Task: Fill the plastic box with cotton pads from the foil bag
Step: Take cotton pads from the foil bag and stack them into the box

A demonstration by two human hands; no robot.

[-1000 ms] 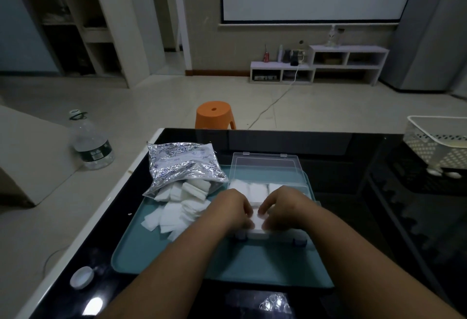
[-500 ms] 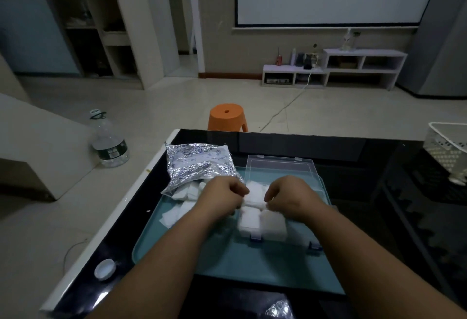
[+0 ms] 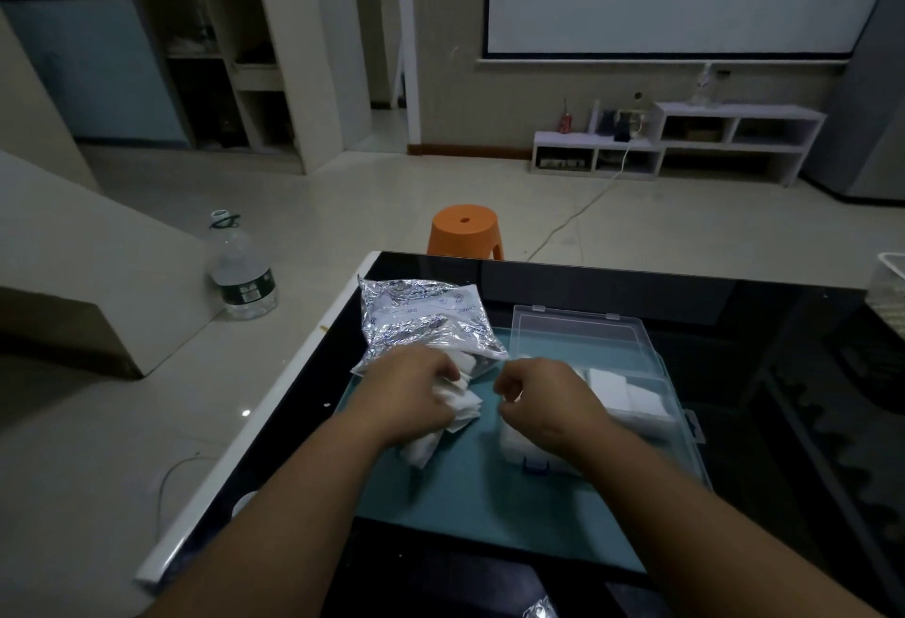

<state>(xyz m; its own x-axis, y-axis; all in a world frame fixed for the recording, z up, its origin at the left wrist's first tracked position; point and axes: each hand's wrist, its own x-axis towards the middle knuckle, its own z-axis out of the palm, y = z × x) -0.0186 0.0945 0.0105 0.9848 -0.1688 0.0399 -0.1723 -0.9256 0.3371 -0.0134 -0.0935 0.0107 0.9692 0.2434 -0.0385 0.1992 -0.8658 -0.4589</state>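
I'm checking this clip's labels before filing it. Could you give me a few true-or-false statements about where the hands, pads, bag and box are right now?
1. The left hand is on loose cotton pads by the foil bag. True.
2. The plastic box is closed. False: its lid lies open.
3. The box holds no pads. False: white pads lie inside.
4. The right hand is a loose fist over the teal tray. True.

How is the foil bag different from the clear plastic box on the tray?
The foil bag is crinkled, silver and opaque; the plastic box is rigid and see-through. The bag lies flat at the tray's left, pads spilling from its mouth under the left hand; the box sits at the right with its lid open, pads stacked inside, behind the right hand. Both rest on the teal tray and hold white cotton pads.
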